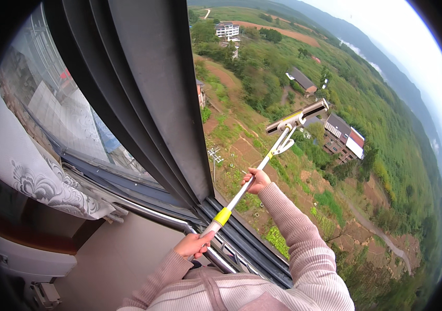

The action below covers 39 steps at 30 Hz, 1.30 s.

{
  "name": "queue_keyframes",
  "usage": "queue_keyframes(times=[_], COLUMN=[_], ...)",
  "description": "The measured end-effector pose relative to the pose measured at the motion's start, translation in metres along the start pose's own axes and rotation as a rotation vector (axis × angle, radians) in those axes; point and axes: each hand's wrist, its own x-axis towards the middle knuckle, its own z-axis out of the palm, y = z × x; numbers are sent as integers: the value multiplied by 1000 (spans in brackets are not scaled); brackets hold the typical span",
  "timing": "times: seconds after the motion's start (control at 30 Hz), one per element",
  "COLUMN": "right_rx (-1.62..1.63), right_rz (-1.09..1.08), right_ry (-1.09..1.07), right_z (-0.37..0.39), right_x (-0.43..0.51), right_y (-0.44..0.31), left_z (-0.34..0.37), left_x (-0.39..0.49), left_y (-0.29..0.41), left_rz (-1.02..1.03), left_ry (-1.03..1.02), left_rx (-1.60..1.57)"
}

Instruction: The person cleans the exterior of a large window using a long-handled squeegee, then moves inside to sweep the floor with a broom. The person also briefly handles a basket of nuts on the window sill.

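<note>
A telescopic window squeegee with a white pole (237, 196) reaches out through an open window, over the frame's sill track. My left hand (194, 245) is closed around the grip at the pole's lower end, just inside the metal rail. Farther up, beyond the window track, my right hand (256, 180) grips the thinner part of the pole. Between the hands sits a yellow-green collar (222, 216). The wide squeegee head (297, 116) is at the far end, tilted, held in the open air and touching nothing that I can make out.
A dark window frame (158, 85) stands at the left, with glass beside it. A patterned curtain (46, 179) hangs by the sill. The metal rail (219, 259) runs close before my body. Far below outside lie a green hillside and a brick building (337, 144).
</note>
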Motion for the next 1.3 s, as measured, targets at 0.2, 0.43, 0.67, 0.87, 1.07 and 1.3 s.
queue_keyframes(times=[0.2, 0.43, 0.67, 0.87, 1.07, 1.3], right_rx=[44, 15, 39, 58, 83, 94], right_rz=[-11, -49, -108, -103, -177, -214], right_ry=[-2, 13, 75, 41, 23, -29], right_z=[-4, -8, -6, -7, -6, -2], right_x=[1, 4, -5, -16, -30, -53], right_y=[1, -1, -2, 0, 4, 6], left_z=[-2, -5, -12, -16, -21, -27], left_x=[0, 2, 16, 17, 12, 3], left_y=[1, 5, -2, -7, -5, -8], left_rz=[17, 9, 21, 42, 66, 120], left_ry=[14, -11, -52, -94, -115, -158], left_rx=[41, 45, 39, 33, 52, 89])
